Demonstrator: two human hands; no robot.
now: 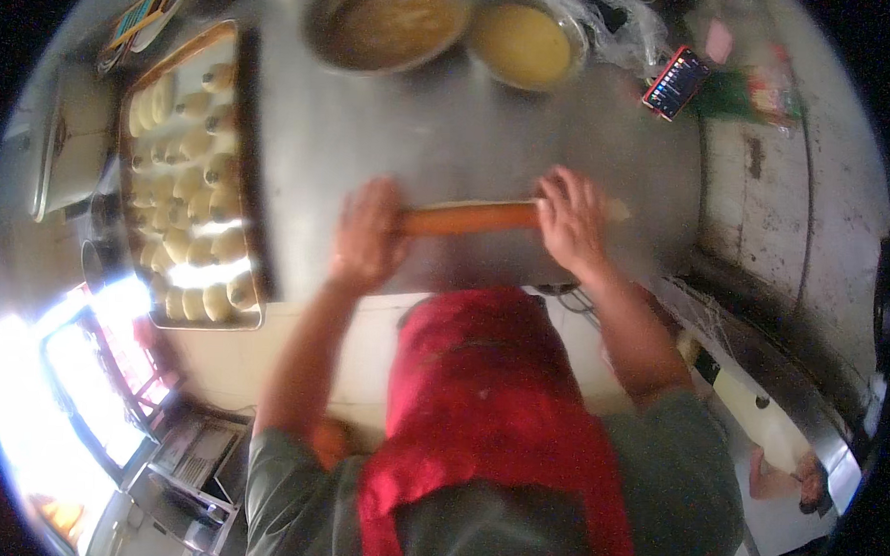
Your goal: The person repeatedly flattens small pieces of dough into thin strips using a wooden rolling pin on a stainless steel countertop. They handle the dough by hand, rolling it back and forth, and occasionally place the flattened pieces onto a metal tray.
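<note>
A brown wooden rolling pin point(470, 218) lies across the steel tabletop point(420, 145) in front of me. My left hand point(369, 231) presses over its left end, fingers stretched forward. Over the right end lies my right hand point(570, 220), its fingers extended and slightly apart. Both palms hide the ends of the pin, and motion blurs the hands. Along the pin's far edge shows a thin pale strip of what looks like dough point(462, 203). More of that pale material point(619, 210) sticks out to the right of my right hand.
At left, a baking tray point(261, 317) holds several pale dough pieces point(192, 144), some with dark filling at their ends. Behind stand a bowl of brownish filling point(395, 19) and a bowl of yellow mixture point(523, 45). A phone point(676, 82) lies at back right, near plastic bags point(637, 35).
</note>
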